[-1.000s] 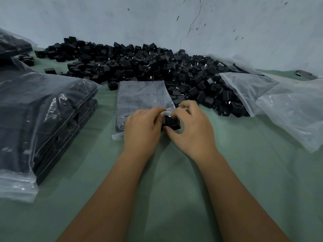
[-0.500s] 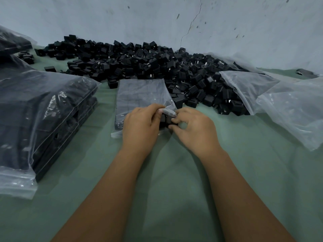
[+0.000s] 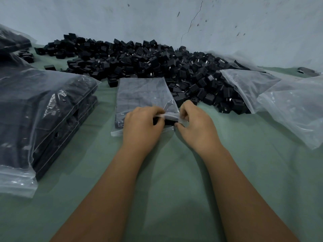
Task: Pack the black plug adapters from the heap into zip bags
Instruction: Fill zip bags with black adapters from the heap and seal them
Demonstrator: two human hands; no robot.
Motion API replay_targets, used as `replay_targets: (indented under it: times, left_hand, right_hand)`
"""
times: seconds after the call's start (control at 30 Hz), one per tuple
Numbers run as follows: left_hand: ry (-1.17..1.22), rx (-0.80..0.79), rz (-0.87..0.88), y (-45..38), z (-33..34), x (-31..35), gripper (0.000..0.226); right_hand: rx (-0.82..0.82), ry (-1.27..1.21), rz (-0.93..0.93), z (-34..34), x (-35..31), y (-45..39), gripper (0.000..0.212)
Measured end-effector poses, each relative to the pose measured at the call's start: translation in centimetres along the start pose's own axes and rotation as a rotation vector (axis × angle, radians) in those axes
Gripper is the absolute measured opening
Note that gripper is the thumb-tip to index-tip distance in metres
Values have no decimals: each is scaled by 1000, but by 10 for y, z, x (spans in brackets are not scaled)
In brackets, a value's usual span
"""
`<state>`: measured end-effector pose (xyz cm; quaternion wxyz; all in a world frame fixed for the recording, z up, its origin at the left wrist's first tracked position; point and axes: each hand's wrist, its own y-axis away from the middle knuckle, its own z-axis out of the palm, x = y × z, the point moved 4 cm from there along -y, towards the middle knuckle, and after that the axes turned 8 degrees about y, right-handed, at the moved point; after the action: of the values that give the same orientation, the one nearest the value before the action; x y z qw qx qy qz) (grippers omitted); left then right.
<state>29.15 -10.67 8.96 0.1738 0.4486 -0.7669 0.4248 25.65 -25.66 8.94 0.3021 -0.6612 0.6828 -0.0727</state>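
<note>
I am at the closing step: the zip bag (image 3: pixel 142 95) in front of me is full of black plug adapters and I am working on its mouth. My left hand (image 3: pixel 141 127) pinches the near lip of the bag between thumb and curled fingers, and my right hand (image 3: pixel 195 127) pinches the same strip (image 3: pixel 172 117) just to its right, so both hands are clamped on the plastic with a short stretch of it pulled taut between them. I cannot tell how much of the seal is already pressed shut; the near left corner, beyond my left hand, lies flat on the bench (image 3: pixel 174 172).

The next move, as I judge it, calls for running the pinch along the strip from one end to the other with even pressure, keeping the two tracks lined up, and holding the last row of adapters back so none sits in the seal.

The bag lies flat and runs away from my hands toward the heap (image 3: pixel 157 58), its far end touching the loose adapters. Through the cloudy plastic the contents read as a dark, tidy slab in rows. A dark adapter edge shows right under the strip between my hands. Well to the left of my left hand sits a pile of filled bags (image 3: pixel 43 110); to the right of my right hand lie empty clear bags (image 3: pixel 288 102), one resting against the heap
</note>
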Motion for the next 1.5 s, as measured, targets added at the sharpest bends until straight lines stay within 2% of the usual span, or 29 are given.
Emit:
replay_targets:
  times: [0.07,0.17,0.33,0.67,0.93,1.0,1.07,1.13,1.2,1.3,1.37,1.43,1.5]
  left_hand:
    - [-52,-24,15,0,1,0,16]
    - [-95,-40,34,1,2,1,16]
    - [-155,-2,58,3,4,3,18]
    - [-194,-14,28,1,0,3,19]
    - [-192,-26,48,2,1,5,19]
    - [-192,-31,63,3,0,6,21]
    - [-191,-21,85,4,-1,8,21]
    - [-183,3,121,5,-1,12,19]
    - [-176,13,166,7,0,18,17]
    - [-172,-9,215,11,4,26,15]
    - [-185,-33,229,13,7,29,14]
    - [-202,-69,218,13,11,30,17]
    - [-200,-100,194,13,13,29,20]
  right_hand:
    - [-21,21,31,3,3,1,32]
    - [-34,66,62,7,7,-1,23]
    - [-28,102,133,10,7,-4,18]
    - [-10,54,13,13,1,-4,25]
    - [-26,147,107,15,-2,-4,23]
    - [-41,69,124,14,0,-3,27]
    - [-77,-124,147,13,3,-4,34]
    - [-55,-311,193,8,9,-6,33]
    - [71,-380,281,-2,23,-11,26]
    - [219,-180,433,-17,58,-11,23]
    - [171,-33,553,-19,81,-5,31]
    - [40,7,686,-15,93,0,43]
    - [-75,74,715,-10,93,-1,50]
